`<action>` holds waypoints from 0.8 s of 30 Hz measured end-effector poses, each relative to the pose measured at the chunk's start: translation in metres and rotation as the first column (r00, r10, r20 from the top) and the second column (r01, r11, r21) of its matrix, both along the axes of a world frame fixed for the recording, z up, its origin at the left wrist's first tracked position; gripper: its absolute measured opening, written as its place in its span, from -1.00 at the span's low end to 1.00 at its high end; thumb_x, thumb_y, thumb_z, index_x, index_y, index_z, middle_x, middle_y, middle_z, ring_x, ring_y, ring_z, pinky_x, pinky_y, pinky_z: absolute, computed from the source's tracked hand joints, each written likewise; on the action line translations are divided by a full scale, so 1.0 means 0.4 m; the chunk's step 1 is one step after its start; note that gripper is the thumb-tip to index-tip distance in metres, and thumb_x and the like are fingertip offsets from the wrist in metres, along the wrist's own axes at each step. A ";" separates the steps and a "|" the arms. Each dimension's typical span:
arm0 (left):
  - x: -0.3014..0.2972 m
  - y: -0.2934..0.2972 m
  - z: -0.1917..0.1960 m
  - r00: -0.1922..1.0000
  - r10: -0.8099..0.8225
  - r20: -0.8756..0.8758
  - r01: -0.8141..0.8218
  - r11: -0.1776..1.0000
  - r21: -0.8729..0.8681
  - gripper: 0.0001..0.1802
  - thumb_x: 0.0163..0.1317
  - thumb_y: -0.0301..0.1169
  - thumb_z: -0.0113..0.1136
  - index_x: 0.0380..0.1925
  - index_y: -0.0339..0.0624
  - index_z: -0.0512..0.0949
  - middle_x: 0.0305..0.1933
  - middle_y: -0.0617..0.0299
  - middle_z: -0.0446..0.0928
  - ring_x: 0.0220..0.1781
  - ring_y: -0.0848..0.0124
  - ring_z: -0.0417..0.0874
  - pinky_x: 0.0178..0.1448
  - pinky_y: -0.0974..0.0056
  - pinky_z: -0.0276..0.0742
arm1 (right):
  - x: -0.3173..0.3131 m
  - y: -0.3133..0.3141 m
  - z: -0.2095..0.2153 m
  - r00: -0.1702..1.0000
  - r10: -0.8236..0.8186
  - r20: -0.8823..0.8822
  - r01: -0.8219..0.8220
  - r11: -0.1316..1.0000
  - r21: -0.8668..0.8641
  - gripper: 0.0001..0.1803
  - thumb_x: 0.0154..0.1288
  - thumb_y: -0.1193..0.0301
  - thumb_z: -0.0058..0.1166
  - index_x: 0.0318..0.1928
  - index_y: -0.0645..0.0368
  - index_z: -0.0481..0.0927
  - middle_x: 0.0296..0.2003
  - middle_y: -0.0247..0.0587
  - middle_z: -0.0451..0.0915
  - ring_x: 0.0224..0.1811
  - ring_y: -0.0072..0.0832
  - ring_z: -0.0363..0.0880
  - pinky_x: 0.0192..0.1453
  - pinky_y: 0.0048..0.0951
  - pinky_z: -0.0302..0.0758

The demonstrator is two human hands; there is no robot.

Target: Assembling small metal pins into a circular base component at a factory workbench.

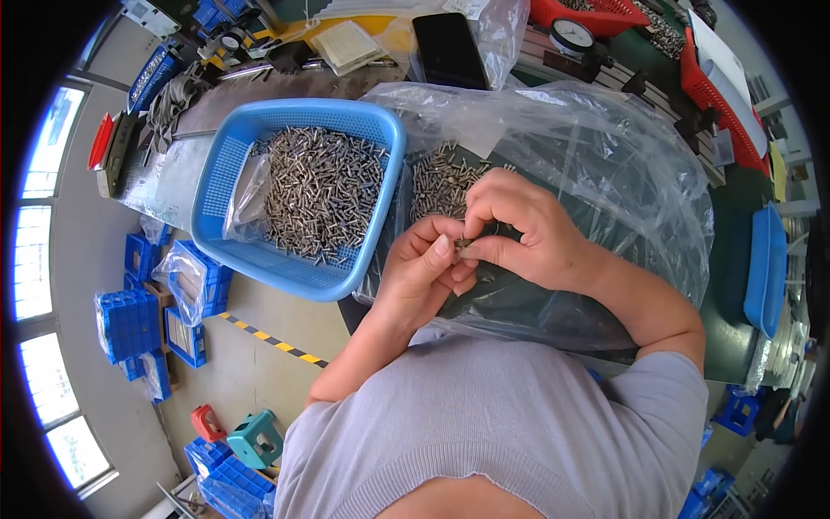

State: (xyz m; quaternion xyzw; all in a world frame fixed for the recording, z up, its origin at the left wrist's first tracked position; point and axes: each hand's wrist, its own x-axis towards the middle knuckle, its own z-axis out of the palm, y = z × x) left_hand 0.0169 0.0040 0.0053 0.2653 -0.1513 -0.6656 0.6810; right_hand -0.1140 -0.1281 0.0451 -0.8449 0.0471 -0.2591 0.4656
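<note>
Both hands meet over the plastic sheet at the middle of the bench. My left hand [424,264] has its thumb and fingers closed round a small metal pin [462,244]. My right hand [519,229] pinches at the same small part from the other side, thumb and forefinger together. Just beyond the fingertips lies a loose pile of small metal pins [445,182], partly hidden by my right hand. To the left stands a blue plastic basket [298,281] holding a great many similar pins [324,190] and a crumpled clear bag [249,197].
A clear plastic sheet [596,173] covers much of the green bench. Beyond it lie a black phone [450,50] and a dial gauge [571,35]. Red baskets [722,99] stand at the far right, a blue tray [764,270] at the right edge. Blue crates [130,324] sit on the floor, left.
</note>
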 end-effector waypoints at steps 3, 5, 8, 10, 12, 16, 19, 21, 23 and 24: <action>0.002 0.003 -0.013 0.999 -0.001 0.048 0.002 1.000 -0.004 -0.75 0.31 -0.27 0.11 -0.15 -0.21 0.45 -0.39 0.26 0.47 -0.43 0.51 0.39 -0.38 0.40 0.33 | -0.001 0.002 -0.002 0.999 -0.028 0.024 0.029 0.998 -0.047 -0.81 0.02 0.53 0.27 -0.35 0.19 0.51 -0.31 -0.24 0.46 -0.22 -0.38 0.46 -0.13 -0.43 0.41; 0.001 0.002 -0.011 1.000 0.020 0.011 -0.019 1.000 -0.004 -0.75 0.33 -0.27 0.08 -0.13 -0.20 0.44 -0.36 0.24 0.47 -0.41 0.51 0.39 -0.36 0.40 0.33 | -0.004 0.002 -0.001 0.999 -0.040 0.035 0.042 0.997 -0.057 -0.83 0.03 0.53 0.26 -0.36 0.19 0.52 -0.31 -0.24 0.47 -0.22 -0.38 0.46 -0.14 -0.43 0.41; 0.006 0.001 -0.010 0.998 0.043 -0.042 -0.044 0.999 -0.015 -0.75 0.36 -0.27 0.02 -0.10 -0.18 0.43 -0.30 0.20 0.47 -0.37 0.52 0.38 -0.34 0.40 0.32 | -0.007 -0.013 0.001 0.999 -0.048 -0.014 0.048 0.999 -0.007 -0.89 0.07 0.55 0.21 -0.36 0.20 0.55 -0.35 -0.26 0.48 -0.26 -0.39 0.48 -0.17 -0.43 0.42; 0.014 0.001 -0.018 0.996 0.035 -0.079 -0.040 0.998 -0.058 -0.74 0.38 -0.25 -0.03 -0.08 -0.17 0.42 -0.20 0.15 0.44 -0.35 0.53 0.33 -0.37 0.44 0.29 | -0.003 -0.027 -0.013 0.985 -0.171 -0.035 0.168 0.983 -0.075 -0.88 0.03 0.55 0.22 -0.36 0.18 0.58 -0.37 -0.26 0.50 -0.26 -0.37 0.50 -0.20 -0.40 0.44; 0.020 0.001 -0.021 0.993 0.023 -0.112 -0.030 0.998 -0.061 -0.74 0.39 -0.25 -0.04 -0.08 -0.18 0.42 -0.20 0.15 0.44 -0.36 0.54 0.32 -0.38 0.45 0.28 | -0.006 -0.034 -0.031 0.980 -0.187 -0.069 0.170 0.966 -0.195 -0.86 -0.01 0.54 0.24 -0.36 0.17 0.59 -0.37 -0.26 0.50 -0.26 -0.34 0.50 -0.21 -0.37 0.44; 0.021 -0.002 -0.024 0.985 0.012 -0.174 -0.027 0.996 -0.084 -0.74 0.39 -0.26 -0.04 -0.07 -0.18 0.41 -0.19 0.15 0.42 -0.38 0.54 0.30 -0.41 0.49 0.25 | -0.001 -0.029 -0.050 0.982 -0.171 -0.078 0.131 0.920 -0.370 -0.79 -0.12 0.52 0.26 -0.37 0.14 0.60 -0.37 -0.26 0.48 -0.28 -0.28 0.48 -0.24 -0.30 0.44; 0.020 -0.004 -0.021 0.985 0.013 -0.169 -0.029 0.995 -0.095 -0.75 0.39 -0.27 -0.04 -0.06 -0.18 0.42 -0.20 0.16 0.42 -0.38 0.54 0.29 -0.40 0.48 0.25 | 0.012 -0.028 -0.063 0.984 -0.168 -0.068 0.116 0.874 -0.471 -0.81 -0.13 0.51 0.25 -0.39 0.12 0.60 -0.37 -0.27 0.46 -0.31 -0.29 0.46 -0.24 -0.31 0.45; 0.019 -0.003 -0.020 0.986 0.015 -0.167 -0.031 0.995 -0.093 -0.75 0.39 -0.28 -0.04 -0.06 -0.18 0.42 -0.21 0.16 0.42 -0.39 0.54 0.29 -0.40 0.47 0.24 | 0.015 -0.027 -0.070 0.984 -0.170 -0.052 0.122 0.859 -0.498 -0.82 -0.13 0.51 0.24 -0.40 0.12 0.60 -0.38 -0.27 0.46 -0.32 -0.30 0.46 -0.24 -0.31 0.45; 0.016 -0.001 -0.020 0.986 0.018 -0.166 -0.034 0.995 -0.092 -0.76 0.38 -0.29 -0.03 -0.06 -0.17 0.42 -0.21 0.16 0.42 -0.40 0.54 0.29 -0.40 0.47 0.24 | 0.016 -0.024 -0.074 0.985 -0.171 -0.036 0.127 0.841 -0.526 -0.83 -0.13 0.51 0.23 -0.41 0.12 0.60 -0.39 -0.27 0.45 -0.33 -0.30 0.45 -0.24 -0.31 0.45; 0.014 -0.001 -0.019 0.990 0.017 -0.142 -0.030 0.996 -0.089 -0.76 0.38 -0.30 -0.03 -0.06 -0.17 0.42 -0.21 0.16 0.43 -0.40 0.54 0.28 -0.39 0.47 0.24 | 0.015 -0.024 -0.074 0.984 -0.177 -0.036 0.132 0.842 -0.524 -0.84 -0.11 0.51 0.23 -0.41 0.13 0.58 -0.39 -0.26 0.45 -0.32 -0.28 0.45 -0.24 -0.30 0.44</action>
